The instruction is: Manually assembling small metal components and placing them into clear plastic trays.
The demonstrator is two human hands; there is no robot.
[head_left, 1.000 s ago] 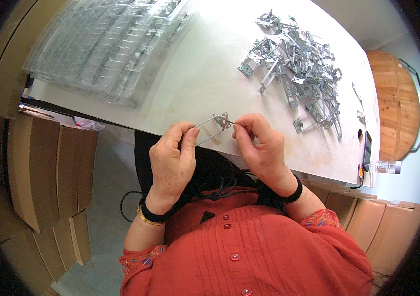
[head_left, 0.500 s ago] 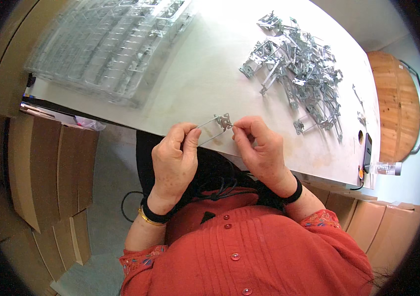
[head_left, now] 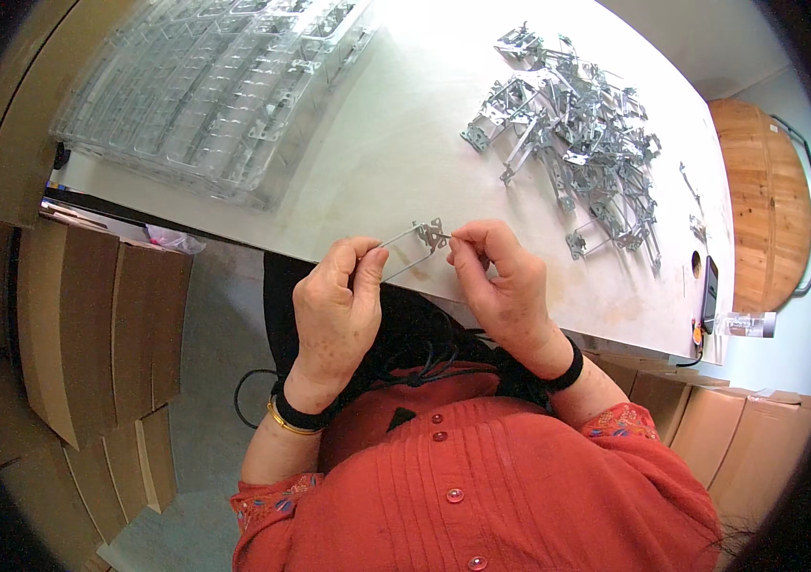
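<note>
Between finger and thumb, my left hand [head_left: 337,310] pinches the rods of a small metal bracket [head_left: 432,234], a flat cut-out plate with two thin rods. The plate end sticks out to the right, above the table's near edge. My right hand [head_left: 501,284] is closed in a pinch at the right side of that plate. A thin bit shows at its fingertips, too small to name. Farther back on the right lies a tangled heap of similar metal brackets [head_left: 577,143].
Clear plastic trays [head_left: 186,105] with metal parts in them stand at the far left of the white table [head_left: 396,124]. A dark phone-like device [head_left: 710,294] and a small clear jar [head_left: 749,325] are at the right edge. Cardboard boxes [head_left: 71,324] stand at the left.
My right hand has shifted very slightly upward beside the plate, and the bracket's plate end has tilted a little. My left hand keeps its place and its pinch.
</note>
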